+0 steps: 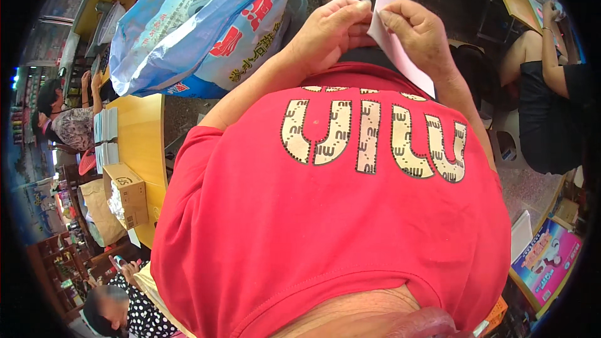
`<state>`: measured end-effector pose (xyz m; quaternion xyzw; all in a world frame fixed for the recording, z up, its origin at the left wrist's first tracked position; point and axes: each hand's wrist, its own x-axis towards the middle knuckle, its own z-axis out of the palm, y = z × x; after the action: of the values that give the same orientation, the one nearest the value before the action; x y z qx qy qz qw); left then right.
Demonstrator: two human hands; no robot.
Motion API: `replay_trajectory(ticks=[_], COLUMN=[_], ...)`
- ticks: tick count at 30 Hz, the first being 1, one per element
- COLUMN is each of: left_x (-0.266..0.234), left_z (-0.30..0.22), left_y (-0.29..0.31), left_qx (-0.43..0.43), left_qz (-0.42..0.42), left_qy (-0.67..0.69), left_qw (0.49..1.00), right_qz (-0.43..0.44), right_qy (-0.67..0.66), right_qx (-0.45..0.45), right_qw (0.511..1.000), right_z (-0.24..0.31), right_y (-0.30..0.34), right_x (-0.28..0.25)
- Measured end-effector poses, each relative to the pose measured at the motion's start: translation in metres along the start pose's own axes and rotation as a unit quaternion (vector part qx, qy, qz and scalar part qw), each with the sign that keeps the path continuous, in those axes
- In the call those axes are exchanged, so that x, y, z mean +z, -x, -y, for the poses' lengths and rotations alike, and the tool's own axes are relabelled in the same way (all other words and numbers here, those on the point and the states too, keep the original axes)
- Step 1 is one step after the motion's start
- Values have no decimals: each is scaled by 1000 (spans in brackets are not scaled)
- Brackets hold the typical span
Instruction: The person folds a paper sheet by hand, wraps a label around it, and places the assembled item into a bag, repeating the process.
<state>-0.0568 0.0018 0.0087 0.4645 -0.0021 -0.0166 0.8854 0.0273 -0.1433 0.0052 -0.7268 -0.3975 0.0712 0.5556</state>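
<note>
Pale sheet [400, 59] in a pinch, left grip too close to call

Here we are above the red shirt [332, 213], and the right hand [418, 32] has thumb and fingers clamped on the pale sheet! The left hand [338, 25] is right at the sheet's edge, fingers curled; whether they close on it, we cannot tell. The sheet stands tilted between the hands, its lower end reaching over the shirt. Danger? We'd say a crease or tear, should the two hands pull unevenly on something so thin. If that lower end catches the cloth, it could buckle. A loosened right pinch might drop it altogether. And watch the blue-and-white bag [253, 40] just beyond the left forearm [250, 87]: a wide swing could knock it!
</note>
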Motion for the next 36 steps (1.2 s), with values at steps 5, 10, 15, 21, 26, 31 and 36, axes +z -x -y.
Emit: replay_trajectory(ticks=[5,10,15,21,26,31,36], left_x=[-2,-19,-42,-80,-101,-115,-131], left_z=[12,16,5,-9,-20,-24,-22], left_y=[-33,-67,-99,-124,-132,-143,-145], left_qx=[-67,-79,-125,-112,-128,-105,-44], left_qz=[-49,-7,-60,-127,-154,-141,-145], left_qy=[-66,-88,-37,119,196,252,282], left_qw=[994,993,990,978,960,952,947], right_qz=[16,-91,-265,-281,-260,-179,-171], right_qy=[43,-46,-164,-142,-79,105,352], right_qx=[-11,77,69,12,-34,-1,-25], right_qw=[999,992,948,949,962,978,920], right_z=[-20,-37,-69,-58,-76,-127,-133], right_y=[-5,-43,-123,-229,-335,-405,-408], right_x=[-11,-40,-107,-127,-123,-134,-129])
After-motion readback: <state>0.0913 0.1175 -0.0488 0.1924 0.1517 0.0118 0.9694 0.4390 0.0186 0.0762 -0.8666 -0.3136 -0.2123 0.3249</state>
